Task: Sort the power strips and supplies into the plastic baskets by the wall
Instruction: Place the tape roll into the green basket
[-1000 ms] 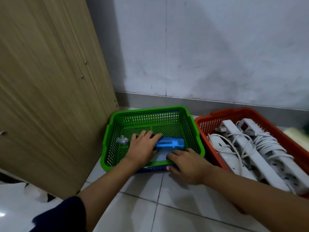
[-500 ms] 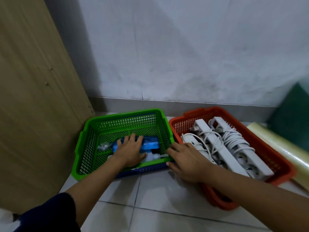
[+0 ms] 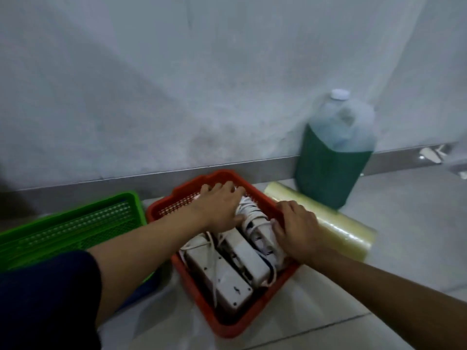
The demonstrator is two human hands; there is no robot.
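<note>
- Tiled floor (image 3: pixel 404 223) by wall: red basket (image 3: pixel 227 327), white power strips (image 3: pixel 242 251) inside.
- left hand (image 3: pixel 219 205): fingers spread, flat on strips.
- right hand (image 3: pixel 295 228): fingers curled over basket's right rim, touching a strip.
- Green basket (image 3: pixel 75 223) left of both.

red basket (image 3: pixel 227 327), green basket (image 3: pixel 75 223), white power strips (image 3: pixel 242 253), half-green jug (image 3: pixel 328 173)

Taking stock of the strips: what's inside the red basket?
The red basket holds white power strips with tangled cords. Both hands, left and right, cover the far ends; the basket's bottom is hidden.
</note>
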